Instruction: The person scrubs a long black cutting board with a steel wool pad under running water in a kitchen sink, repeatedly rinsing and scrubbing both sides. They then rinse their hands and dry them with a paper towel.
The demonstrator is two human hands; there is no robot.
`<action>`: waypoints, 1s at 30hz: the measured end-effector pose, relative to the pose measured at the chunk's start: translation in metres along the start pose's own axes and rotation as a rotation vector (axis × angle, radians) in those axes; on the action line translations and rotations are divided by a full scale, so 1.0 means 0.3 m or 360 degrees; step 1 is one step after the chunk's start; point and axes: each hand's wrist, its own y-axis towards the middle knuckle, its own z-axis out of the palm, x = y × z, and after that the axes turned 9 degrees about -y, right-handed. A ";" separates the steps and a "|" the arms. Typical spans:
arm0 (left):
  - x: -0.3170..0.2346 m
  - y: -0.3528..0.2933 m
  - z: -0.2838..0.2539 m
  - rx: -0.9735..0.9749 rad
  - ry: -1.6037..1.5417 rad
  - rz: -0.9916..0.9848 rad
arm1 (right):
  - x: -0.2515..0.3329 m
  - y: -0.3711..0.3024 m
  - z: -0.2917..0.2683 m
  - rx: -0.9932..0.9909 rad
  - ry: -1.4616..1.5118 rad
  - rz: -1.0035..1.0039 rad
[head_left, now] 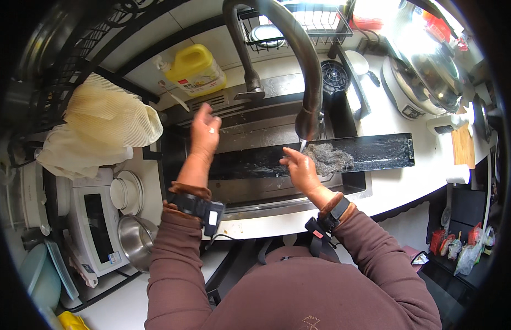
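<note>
As the near edge of the sink (pixel 266 209) is crossed by both forearms, the right hand (pixel 304 171) is met first: fingers bent, held over the long black panel (pixel 384 151). Whether the grey fibrous wad (pixel 329 157) just beside it is gripped cannot be told. The panel is laid across the basin, right end carried past the sink's right edge above the counter (pixel 390 190); left end not clear beside the left forearm. Wad is set on the panel, right of the thin water stream (pixel 303 145) from the faucet (pixel 310 88). Farther out, the left hand (pixel 205 132) is held with fingers spread, nothing seen in it, toward the sink's back left corner.

Advice: panel should be steadied by the left hand, since slipping seems likely. Wad best pressed flat and worked in long strokes. Right end should be kept slightly raised, so runoff is drained into the basin.
</note>
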 end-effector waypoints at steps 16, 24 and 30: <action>0.006 0.431 -0.322 -0.0263 0.1130 0.0913 | 0.491 0.342 0.243 0.0124 0.1245 0.0296; -0.061 0.558 -0.409 -0.0081 0.1162 0.1229 | 0.675 0.488 0.320 0.0435 0.1430 0.0365; -0.159 0.612 -0.450 0.0118 0.1159 0.1165 | 0.806 0.597 0.435 0.0767 0.2017 0.0459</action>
